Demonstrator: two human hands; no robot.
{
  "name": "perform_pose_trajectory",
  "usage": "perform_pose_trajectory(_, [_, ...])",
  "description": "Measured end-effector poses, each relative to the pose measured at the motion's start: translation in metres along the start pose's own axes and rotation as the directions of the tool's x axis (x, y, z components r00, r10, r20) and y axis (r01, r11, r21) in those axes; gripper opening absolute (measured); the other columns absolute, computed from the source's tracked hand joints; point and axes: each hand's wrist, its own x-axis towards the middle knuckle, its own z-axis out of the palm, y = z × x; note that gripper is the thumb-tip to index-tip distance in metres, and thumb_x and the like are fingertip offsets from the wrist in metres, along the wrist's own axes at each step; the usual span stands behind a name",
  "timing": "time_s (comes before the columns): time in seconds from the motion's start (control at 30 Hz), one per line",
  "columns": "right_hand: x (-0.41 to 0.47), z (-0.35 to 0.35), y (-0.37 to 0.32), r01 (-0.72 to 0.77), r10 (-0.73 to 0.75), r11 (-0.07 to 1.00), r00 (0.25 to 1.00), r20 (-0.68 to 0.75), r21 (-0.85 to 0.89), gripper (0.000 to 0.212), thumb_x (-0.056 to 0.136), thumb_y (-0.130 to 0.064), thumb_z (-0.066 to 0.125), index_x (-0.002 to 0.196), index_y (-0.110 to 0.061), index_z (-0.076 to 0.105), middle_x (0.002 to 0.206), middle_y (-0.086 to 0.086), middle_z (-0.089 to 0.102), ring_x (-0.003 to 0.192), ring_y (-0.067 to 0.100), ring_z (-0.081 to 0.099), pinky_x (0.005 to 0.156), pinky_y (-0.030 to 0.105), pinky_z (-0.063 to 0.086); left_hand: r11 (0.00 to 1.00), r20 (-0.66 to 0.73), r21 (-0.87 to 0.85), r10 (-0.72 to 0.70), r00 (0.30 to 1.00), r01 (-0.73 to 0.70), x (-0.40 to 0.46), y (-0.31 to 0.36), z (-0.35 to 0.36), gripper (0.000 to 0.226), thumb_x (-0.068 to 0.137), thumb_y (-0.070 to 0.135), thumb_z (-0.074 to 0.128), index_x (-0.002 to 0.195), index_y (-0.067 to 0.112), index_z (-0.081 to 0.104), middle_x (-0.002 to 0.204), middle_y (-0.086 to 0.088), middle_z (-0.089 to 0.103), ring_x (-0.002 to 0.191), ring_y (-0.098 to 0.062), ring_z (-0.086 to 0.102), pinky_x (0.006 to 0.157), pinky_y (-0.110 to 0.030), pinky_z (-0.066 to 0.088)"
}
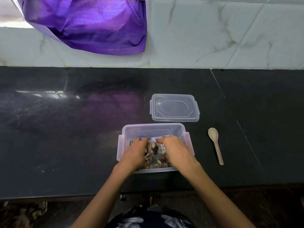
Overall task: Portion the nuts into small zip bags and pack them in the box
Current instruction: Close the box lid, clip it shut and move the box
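I judge this the packing step: my left hand [137, 153] and right hand [176, 151] press curled onto a filled zip bag [155, 153] inside the box [154, 129] on the bench [65, 137]. Next, seating the far lid [174, 107].

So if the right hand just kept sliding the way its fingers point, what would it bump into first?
Most likely the far wall of the clear box. The right hand lies inside it on a bag of nuts, fingers aimed away from the person. Beyond that wall sits the lid, though depth is hard to judge.
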Motion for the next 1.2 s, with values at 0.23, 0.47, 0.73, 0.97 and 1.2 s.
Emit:
perform_pose_trajectory(0.23, [-0.033, -0.020, 0.020, 0.232, -0.186, 0.972, 0.845, -0.501, 0.031, 0.049, 0.085, -0.013, 0.068, 0.131, -0.027, 0.055, 0.128, 0.002, 0.060, 0.113, 0.020, 0.059, 0.096, 0.036, 0.046, 0.996, -0.193, 0.054, 0.075, 0.978, -0.066, -0.022, 0.018, -0.033, 0.073, 0.086, 0.007, 0.065, 0.148, 0.021, 0.029, 0.150, 0.003, 0.036, 0.136, -0.016, 0.036, 0.105, -0.027, 0.033])
perform_pose_trajectory(0.47, [0.007, -0.082, 0.051, 0.158, 0.035, 0.959, 0.757, -0.653, 0.235, 0.052, 0.084, -0.017, 0.070, 0.132, -0.024, 0.054, 0.133, 0.002, 0.057, 0.116, 0.021, 0.058, 0.096, 0.035, 0.047, 0.991, -0.406, 0.024, 0.132, 0.904, -0.134, 0.031, 0.057, -0.072, 0.054, 0.089, 0.025, 0.065, 0.137, 0.013, 0.045, 0.139, -0.008, 0.050, 0.126, -0.027, 0.048, 0.103, -0.038, 0.039])
perform_pose_trajectory(0.73, [0.090, -0.105, 0.086, -0.006, 0.215, 0.940, 0.787, -0.578, 0.341, 0.057, 0.086, -0.024, 0.068, 0.138, -0.016, 0.045, 0.135, 0.010, 0.052, 0.119, 0.029, 0.054, 0.095, 0.038, 0.047, 0.996, -0.273, 0.071, -0.037, 0.961, 0.058, 0.151, 0.052, -0.058, 0.050, 0.095, 0.027, 0.055, 0.134, 0.000, 0.041, 0.142, -0.017, 0.043, 0.123, -0.036, 0.050, 0.095, -0.043, 0.044])
perform_pose_trajectory(0.97, [0.126, -0.092, 0.096, -0.129, 0.309, 0.931, 0.776, -0.549, 0.342, 0.039, 0.095, -0.023, 0.055, 0.130, -0.006, 0.049, 0.126, 0.013, 0.052, 0.113, 0.032, 0.055, 0.091, 0.040, 0.047, 0.983, -0.296, 0.042, -0.161, 0.942, 0.181, 0.175, 0.049, -0.040, 0.031, 0.095, 0.020, 0.053, 0.120, 0.002, 0.058, 0.121, -0.015, 0.061, 0.108, -0.034, 0.061, 0.086, -0.041, 0.050])
perform_pose_trajectory(1.2, [0.133, -0.095, 0.095, -0.166, 0.377, 0.910, 0.713, -0.591, 0.380, 0.026, 0.093, -0.006, 0.053, 0.118, -0.008, 0.059, 0.115, 0.012, 0.062, 0.101, 0.028, 0.061, 0.082, 0.038, 0.053, 0.979, -0.324, -0.131, -0.190, 0.927, 0.155, 0.187, 0.038, -0.038, 0.026, 0.085, -0.001, 0.052, 0.109, 0.001, 0.063, 0.108, -0.019, 0.066, 0.098, -0.037, 0.062, 0.080, -0.043, 0.052])
